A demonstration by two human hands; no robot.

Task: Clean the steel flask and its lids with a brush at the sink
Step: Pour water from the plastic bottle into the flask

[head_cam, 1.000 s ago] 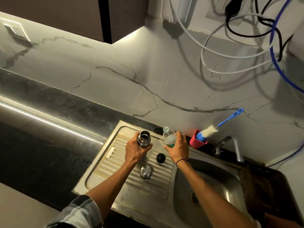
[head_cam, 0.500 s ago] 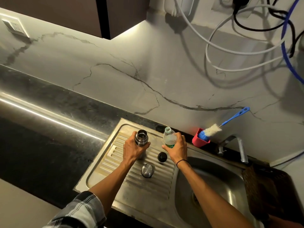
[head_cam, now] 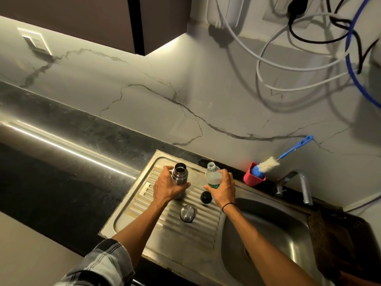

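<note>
Both hands have barely shifted since a second ago: flask and bottle sit where they were on the drainboard.

Left hand (head_cam: 169, 187) fingers wrap the open steel flask (head_cam: 179, 176); right hand (head_cam: 223, 187) grips an uncapped plastic bottle (head_cam: 212, 176). Two lids, black lid (head_cam: 205, 197) and steel lid (head_cam: 187, 213), lie nearby; the brush (head_cam: 268, 164) waits in its red cup (head_cam: 252, 179). Pouring could miss the flask's narrow mouth.
</note>
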